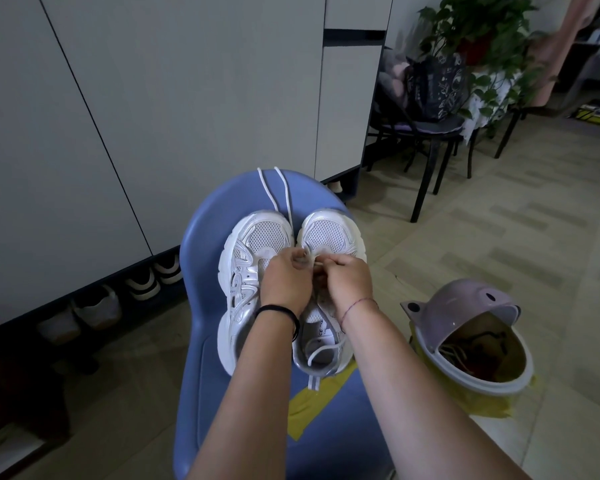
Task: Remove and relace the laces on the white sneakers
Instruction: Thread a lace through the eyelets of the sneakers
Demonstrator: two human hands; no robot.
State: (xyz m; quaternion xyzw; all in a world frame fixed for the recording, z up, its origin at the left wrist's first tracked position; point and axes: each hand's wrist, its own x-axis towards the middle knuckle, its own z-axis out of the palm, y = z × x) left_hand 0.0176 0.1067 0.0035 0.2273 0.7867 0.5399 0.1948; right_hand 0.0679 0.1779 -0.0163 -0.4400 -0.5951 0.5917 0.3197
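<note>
- Centrally, two sneakers sit side by side on a blue chair (205, 237), toes toward the top of the frame: a white sneaker (253, 244) at left and the second sneaker (329, 233) just right of it, touching.
- The left hand (284, 282) has its fingers curled over the second sneaker's throat and pinches the lace (287, 195) there.
- The right hand (349, 278) pinches the lace's cream tip just beside the left thumb.
- Two strands of the lace run up between the toes and over the chair's far edge.
- Both hands and forearms cover the eyelets and much of the tongue, so how far the lacing reaches cannot be told.
- A black band (281, 311) circles the left wrist, a red thread (357, 304) the right.
- Yellow tape (302, 410) crosses the seat below the heels.
- At lower right stands a bin (520, 372) with a pink lid (465, 299) tipped open.
- At upper right, a dark bag (433, 88) rests on a black chair (430, 133) beside a leafy plant (471, 29).
- A pale cabinet (153, 98) fills the upper left, with other shoes (153, 278) tucked under it.
</note>
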